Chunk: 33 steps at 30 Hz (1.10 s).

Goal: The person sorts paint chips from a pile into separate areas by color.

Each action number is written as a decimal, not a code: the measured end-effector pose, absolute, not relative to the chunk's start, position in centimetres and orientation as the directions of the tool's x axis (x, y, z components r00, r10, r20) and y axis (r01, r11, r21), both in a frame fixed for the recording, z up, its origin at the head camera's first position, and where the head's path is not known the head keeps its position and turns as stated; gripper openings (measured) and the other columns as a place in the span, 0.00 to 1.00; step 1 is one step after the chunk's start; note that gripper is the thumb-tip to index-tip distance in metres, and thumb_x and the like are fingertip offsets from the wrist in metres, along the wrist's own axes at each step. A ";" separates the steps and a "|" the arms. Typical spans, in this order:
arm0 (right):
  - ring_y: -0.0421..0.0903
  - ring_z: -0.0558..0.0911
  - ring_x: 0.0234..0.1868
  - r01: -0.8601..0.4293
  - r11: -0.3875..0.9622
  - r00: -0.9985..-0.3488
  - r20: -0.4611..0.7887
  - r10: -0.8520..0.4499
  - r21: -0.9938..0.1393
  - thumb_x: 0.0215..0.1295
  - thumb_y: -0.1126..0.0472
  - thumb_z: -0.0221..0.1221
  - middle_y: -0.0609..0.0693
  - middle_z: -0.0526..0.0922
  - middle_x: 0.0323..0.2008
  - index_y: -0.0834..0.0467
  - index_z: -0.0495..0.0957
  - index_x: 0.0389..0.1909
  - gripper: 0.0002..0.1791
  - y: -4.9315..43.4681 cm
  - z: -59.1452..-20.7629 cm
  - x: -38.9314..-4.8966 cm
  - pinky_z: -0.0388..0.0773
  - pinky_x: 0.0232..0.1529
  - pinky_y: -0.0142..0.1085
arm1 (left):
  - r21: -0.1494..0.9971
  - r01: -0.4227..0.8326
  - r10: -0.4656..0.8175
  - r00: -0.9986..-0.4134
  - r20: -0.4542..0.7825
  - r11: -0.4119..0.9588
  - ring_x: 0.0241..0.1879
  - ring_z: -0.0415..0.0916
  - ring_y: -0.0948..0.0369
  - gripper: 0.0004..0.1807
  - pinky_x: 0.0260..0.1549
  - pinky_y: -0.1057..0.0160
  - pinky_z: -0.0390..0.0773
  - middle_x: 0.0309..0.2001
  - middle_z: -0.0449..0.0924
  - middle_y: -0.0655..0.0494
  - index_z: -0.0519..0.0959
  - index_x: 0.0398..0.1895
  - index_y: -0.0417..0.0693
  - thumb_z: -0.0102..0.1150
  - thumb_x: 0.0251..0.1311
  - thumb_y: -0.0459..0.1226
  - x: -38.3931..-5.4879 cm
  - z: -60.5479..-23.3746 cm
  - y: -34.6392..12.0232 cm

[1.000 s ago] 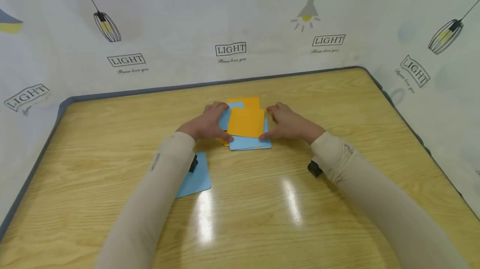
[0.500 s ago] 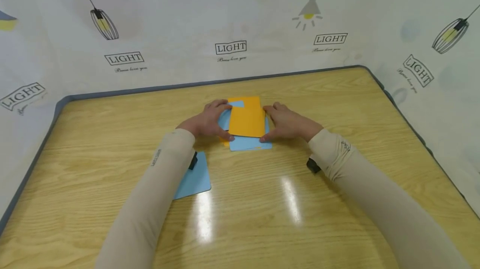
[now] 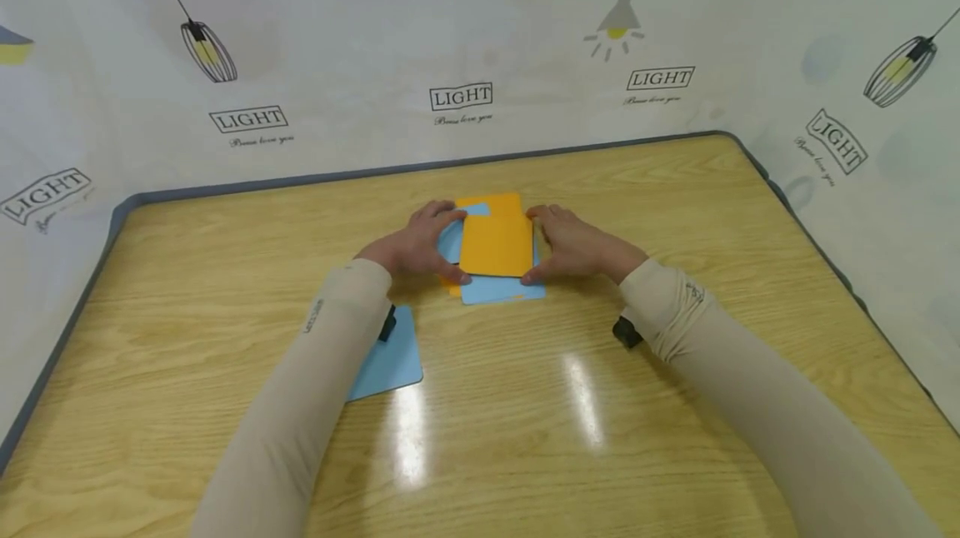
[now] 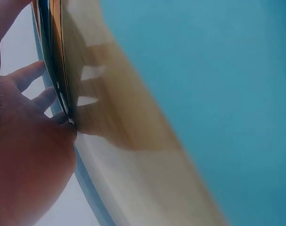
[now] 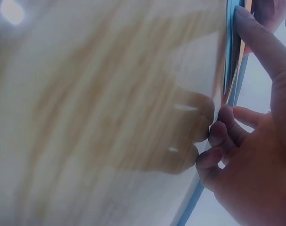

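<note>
A loose pile of square orange and blue cards lies on the wooden table. On top is an orange card (image 3: 497,246), with a blue card (image 3: 504,290) showing below its near edge. Another blue card (image 3: 452,243) and an orange card (image 3: 504,203) stick out at the left and far sides. My left hand (image 3: 420,245) holds the top card's left side, thumb at the near corner and index finger at the far one. My right hand (image 3: 581,246) grips its right side the same way. In the right wrist view, the thumb (image 5: 256,35) overlaps the stacked card edges.
A separate blue card (image 3: 401,355) lies nearer me, partly under the left sleeve (image 3: 315,355). Dark wrist cameras sit below both cuffs. The wooden table (image 3: 510,438) ends at a grey edge against a wall covering (image 3: 360,55) printed with lamps.
My right hand has closed in from the right until its fingertips meet the top orange card. That card has shifted slightly right; the left hand has stayed nearly in place.
</note>
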State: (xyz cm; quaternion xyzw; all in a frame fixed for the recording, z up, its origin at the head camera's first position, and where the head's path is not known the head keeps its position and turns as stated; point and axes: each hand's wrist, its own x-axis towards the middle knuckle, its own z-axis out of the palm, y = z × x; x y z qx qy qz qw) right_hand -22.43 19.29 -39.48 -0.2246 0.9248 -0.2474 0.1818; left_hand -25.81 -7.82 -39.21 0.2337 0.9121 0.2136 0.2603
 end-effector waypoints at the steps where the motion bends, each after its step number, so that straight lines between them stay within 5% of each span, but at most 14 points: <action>1: 0.56 0.67 0.59 -0.323 0.774 -0.834 -0.222 -0.505 -0.545 0.50 0.42 0.73 0.63 0.64 0.61 0.66 0.51 0.72 0.59 19.3 -39.5 -22.4 0.65 0.61 0.49 | 0.511 0.317 0.538 -0.755 -0.374 0.799 0.75 0.31 0.49 0.56 0.68 0.42 0.45 0.77 0.36 0.51 0.52 0.77 0.54 0.75 0.48 0.52 -25.8 -39.2 -7.8; 10: 0.53 0.66 0.50 -0.314 0.708 -0.828 -0.181 -0.530 -0.633 0.49 0.45 0.75 0.58 0.67 0.49 0.68 0.52 0.71 0.59 19.6 -39.8 -22.7 0.65 0.54 0.45 | 0.561 0.310 0.556 -0.757 -0.343 0.768 0.75 0.29 0.51 0.56 0.69 0.44 0.42 0.78 0.40 0.52 0.53 0.77 0.51 0.76 0.47 0.52 -25.4 -39.0 -8.1; 14: 0.53 0.65 0.53 -0.313 0.684 -0.829 -0.163 -0.536 -0.659 0.49 0.46 0.75 0.58 0.66 0.53 0.70 0.51 0.71 0.59 19.6 -39.8 -22.5 0.63 0.58 0.45 | 0.599 0.279 0.556 -0.756 -0.345 0.751 0.76 0.28 0.54 0.56 0.70 0.46 0.40 0.78 0.40 0.53 0.52 0.77 0.52 0.75 0.48 0.52 -25.1 -38.9 -8.5; 18: 0.53 0.65 0.47 -0.300 0.639 -0.833 -0.132 -0.537 -0.708 0.50 0.48 0.76 0.59 0.64 0.55 0.69 0.49 0.72 0.60 19.7 -39.6 -22.2 0.66 0.49 0.44 | 0.630 0.271 0.560 -0.765 -0.318 0.728 0.76 0.31 0.53 0.56 0.70 0.48 0.40 0.78 0.41 0.51 0.51 0.77 0.51 0.75 0.50 0.51 -24.8 -38.7 -8.7; 21: 0.53 0.65 0.44 -0.292 0.606 -0.841 -0.103 -0.532 -0.740 0.50 0.50 0.76 0.59 0.63 0.57 0.68 0.48 0.73 0.60 20.0 -39.3 -21.8 0.66 0.44 0.43 | 0.656 0.260 0.552 -0.783 -0.287 0.709 0.75 0.37 0.52 0.56 0.70 0.49 0.43 0.77 0.42 0.51 0.51 0.77 0.53 0.75 0.49 0.51 -24.3 -38.3 -8.6; 26: 0.52 0.65 0.49 -0.300 0.569 -0.853 -0.052 -0.519 -0.766 0.50 0.54 0.76 0.57 0.62 0.58 0.65 0.47 0.74 0.59 20.5 -38.5 -20.8 0.65 0.50 0.45 | 0.709 0.217 0.523 -0.816 -0.246 0.671 0.73 0.46 0.53 0.56 0.69 0.49 0.48 0.76 0.46 0.54 0.53 0.76 0.56 0.77 0.47 0.52 -23.0 -37.7 -8.3; 33: 0.51 0.65 0.50 -0.347 0.542 -0.844 0.003 -0.537 -0.766 0.52 0.58 0.75 0.56 0.61 0.58 0.64 0.48 0.74 0.57 21.8 -37.3 -19.0 0.63 0.43 0.45 | 0.781 0.239 0.561 -0.811 -0.166 0.576 0.73 0.47 0.53 0.56 0.67 0.49 0.54 0.76 0.47 0.55 0.50 0.77 0.53 0.76 0.49 0.50 -20.5 -37.5 -7.4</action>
